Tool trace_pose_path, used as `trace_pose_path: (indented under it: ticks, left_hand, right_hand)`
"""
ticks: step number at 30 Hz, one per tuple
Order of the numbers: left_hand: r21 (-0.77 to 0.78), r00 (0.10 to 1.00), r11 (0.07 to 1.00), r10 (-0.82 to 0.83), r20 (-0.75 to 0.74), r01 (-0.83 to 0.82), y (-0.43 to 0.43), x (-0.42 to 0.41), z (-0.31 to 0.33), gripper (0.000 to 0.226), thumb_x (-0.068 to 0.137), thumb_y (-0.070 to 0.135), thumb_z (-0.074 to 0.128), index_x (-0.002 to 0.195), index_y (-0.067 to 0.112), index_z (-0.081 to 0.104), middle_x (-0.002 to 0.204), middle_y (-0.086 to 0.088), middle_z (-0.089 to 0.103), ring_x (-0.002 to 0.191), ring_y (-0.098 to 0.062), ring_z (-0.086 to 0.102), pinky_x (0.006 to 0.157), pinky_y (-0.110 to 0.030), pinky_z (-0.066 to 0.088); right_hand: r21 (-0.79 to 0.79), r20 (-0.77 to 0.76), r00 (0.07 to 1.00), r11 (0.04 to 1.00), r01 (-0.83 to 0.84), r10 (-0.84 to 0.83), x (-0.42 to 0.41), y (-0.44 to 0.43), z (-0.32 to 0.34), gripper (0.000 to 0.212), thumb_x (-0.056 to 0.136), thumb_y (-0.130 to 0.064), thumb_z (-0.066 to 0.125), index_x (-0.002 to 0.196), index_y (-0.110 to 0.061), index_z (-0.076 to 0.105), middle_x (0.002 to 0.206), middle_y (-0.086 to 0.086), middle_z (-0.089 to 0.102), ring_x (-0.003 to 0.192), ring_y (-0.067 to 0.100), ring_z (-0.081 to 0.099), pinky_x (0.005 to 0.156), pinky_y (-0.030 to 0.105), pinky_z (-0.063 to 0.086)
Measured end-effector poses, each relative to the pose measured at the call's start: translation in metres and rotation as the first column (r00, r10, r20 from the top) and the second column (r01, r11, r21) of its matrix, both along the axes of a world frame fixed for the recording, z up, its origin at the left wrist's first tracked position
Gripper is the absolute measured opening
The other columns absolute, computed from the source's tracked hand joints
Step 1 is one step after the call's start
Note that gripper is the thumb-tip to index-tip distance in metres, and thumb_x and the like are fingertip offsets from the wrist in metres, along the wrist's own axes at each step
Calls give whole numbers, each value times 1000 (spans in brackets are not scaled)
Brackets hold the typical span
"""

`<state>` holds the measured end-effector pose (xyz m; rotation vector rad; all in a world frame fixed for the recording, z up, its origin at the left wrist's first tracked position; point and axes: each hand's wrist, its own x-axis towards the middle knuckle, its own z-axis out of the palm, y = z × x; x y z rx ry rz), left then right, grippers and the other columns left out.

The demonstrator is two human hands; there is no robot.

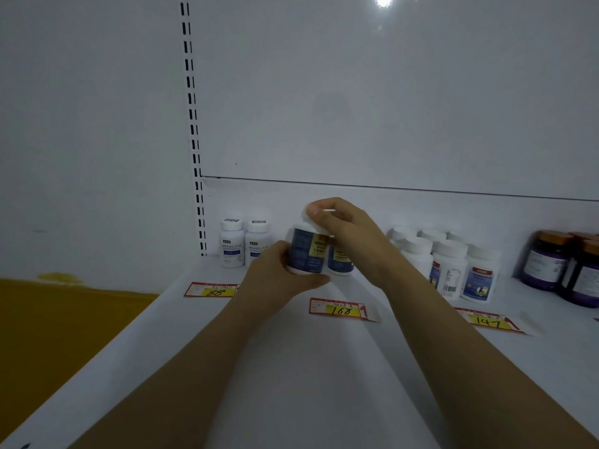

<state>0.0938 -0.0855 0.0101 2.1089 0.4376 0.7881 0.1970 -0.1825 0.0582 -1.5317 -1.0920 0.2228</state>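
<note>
A dark-blue bottle with a yellow label patch and a white cap stands at the middle of a white shelf. My left hand grips its lower body from the left and below. My right hand curls over its white cap from above. A second blue bottle of the same kind stands just behind and to the right, partly hidden by my right hand.
Two white bottles stand at the left near the slotted upright. Several white bottles and dark purple jars stand at the right. Price tags marked 88, 168 and 147 lie on the shelf.
</note>
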Motion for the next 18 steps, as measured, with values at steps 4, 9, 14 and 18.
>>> trace_pose_path:
  ticks: [4, 9, 14, 18]
  left_hand:
    - [17, 998, 1000, 13, -64, -12, -3, 0, 1, 49, 70, 39, 79, 106, 23, 48, 90, 14, 57, 76, 0, 55, 58, -8, 39]
    - [-161, 976, 968, -205, -78, 191, -7, -5, 5, 39, 80, 30, 71, 116, 26, 57, 97, 11, 63, 89, -5, 59, 71, -11, 42]
    - [-33, 1000, 999, 8, -11, -9, -3, -3, 3, 50, 71, 30, 80, 110, 22, 49, 96, 10, 56, 82, -5, 56, 63, -8, 40]
    - [-129, 997, 989, -72, -24, 69, -3, -4, 5, 50, 73, 30, 77, 114, 20, 50, 97, 9, 58, 85, -5, 57, 68, -12, 43]
  right_hand:
    - [0, -38, 997, 998, 63, -63, 1, 3, -2, 23, 84, -44, 64, 102, -29, 60, 108, 0, 65, 99, 19, 63, 89, 40, 55]
    - [63, -220, 967, 991, -119, 130, 6, -1, 0, 14, 91, -24, 60, 104, -28, 62, 111, 1, 69, 107, 19, 64, 97, 42, 50]
    - [27, -93, 995, 999, -20, 22, 3, 4, -4, 26, 87, -40, 62, 110, -29, 65, 110, -3, 66, 102, 15, 63, 90, 32, 54]
    - [86, -128, 991, 996, -31, 41, 6, 0, -2, 27, 90, -30, 61, 116, -25, 64, 111, -5, 66, 102, 12, 63, 83, 23, 54]
